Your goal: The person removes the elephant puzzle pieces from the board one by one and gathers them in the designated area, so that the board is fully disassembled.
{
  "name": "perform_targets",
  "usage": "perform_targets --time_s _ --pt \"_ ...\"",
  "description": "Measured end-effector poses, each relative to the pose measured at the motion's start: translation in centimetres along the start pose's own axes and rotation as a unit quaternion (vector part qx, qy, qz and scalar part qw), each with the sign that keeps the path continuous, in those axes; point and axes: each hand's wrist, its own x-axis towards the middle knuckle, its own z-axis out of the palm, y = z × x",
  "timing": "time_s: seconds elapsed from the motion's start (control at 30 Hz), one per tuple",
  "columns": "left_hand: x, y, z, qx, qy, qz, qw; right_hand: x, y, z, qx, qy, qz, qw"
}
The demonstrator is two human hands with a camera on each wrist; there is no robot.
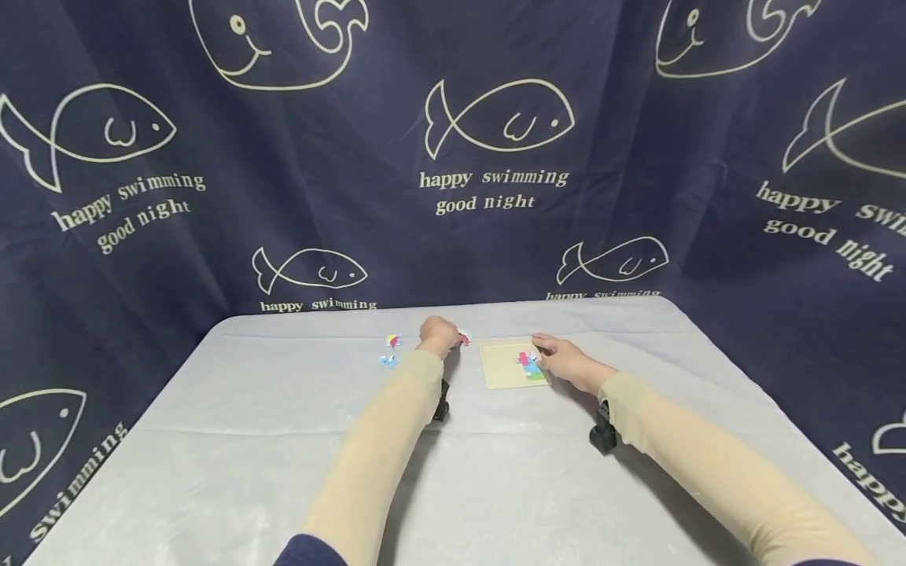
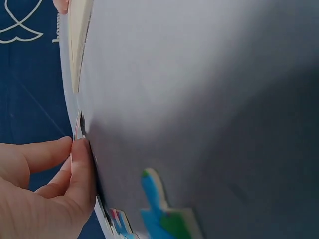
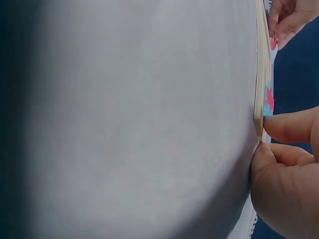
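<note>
My left hand [image 1: 439,334] pinches a jigsaw piece [image 1: 464,338] with pink and white on it, left of a pale wooden puzzle tray [image 1: 499,371]. In the left wrist view the piece shows edge-on between thumb and fingertips. My right hand [image 1: 572,365] grips the tray at its right side, the thumb on its top edge and the other fingers at its outer side in the right wrist view. Several joined pieces [image 1: 532,368] in pink, blue and green lie in the tray's right part, partly covered by that hand.
Left of my left hand, a yellow and red piece [image 1: 393,340] and a blue piece [image 1: 388,362] lie loose on the grey-white cloth [image 1: 510,479]. A dark blue curtain [image 1: 495,259] with fish drawings hangs behind the table's far edge.
</note>
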Motion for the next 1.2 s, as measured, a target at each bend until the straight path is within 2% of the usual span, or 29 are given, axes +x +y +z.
perform_targets --time_s 0.07,0.1,0.2,0.23,0.33,0.4,0.5,0.67,0.83,1.03,1.2 --pt "1.2 -0.1 0.7 0.023 0.004 0.0 0.9997 0.0 0.1 -0.1 0.012 -0.004 0.001 0.9999" --pt "1.3 -0.2 0.7 0.029 0.009 0.001 0.9995 0.0 0.1 -0.1 0.014 -0.008 0.0 0.9999" --pt "0.0 0.0 -0.2 0.002 0.003 0.012 0.9999 0.1 0.2 -0.2 0.021 -0.012 0.002 0.9997" --pt "-1.7 0.2 -1.4 -0.024 -0.01 0.017 0.9995 0.2 0.2 -0.2 0.019 -0.01 0.001 0.9998" --pt "-4.7 0.5 -2.7 -0.066 0.0 0.059 0.9961 0.3 0.3 -0.3 0.011 -0.008 -0.004 0.9999" --pt "-6.2 0.7 -2.9 -0.082 0.002 0.086 0.9929 0.3 0.4 -0.4 0.011 -0.008 -0.007 0.9999" --pt "-7.5 1.1 -2.6 -0.097 -0.015 0.109 0.9891 0.4 0.5 -0.5 0.018 -0.012 -0.01 0.9997" --pt "-8.3 1.6 -1.6 -0.129 -0.048 0.117 0.9836 0.4 0.5 -0.3 0.022 -0.02 -0.009 0.9995" --pt "-8.8 1.9 -0.9 -0.142 -0.08 0.121 0.9791 0.2 0.2 -0.3 0.021 -0.02 -0.009 0.9995" --pt "-9.4 2.3 0.3 -0.122 -0.141 0.127 0.9741 0.4 0.3 -0.6 0.027 -0.028 -0.009 0.9992" --pt "-10.0 2.4 1.5 -0.099 -0.159 0.146 0.9714 0.7 0.6 -1.0 0.034 -0.046 -0.014 0.9983"
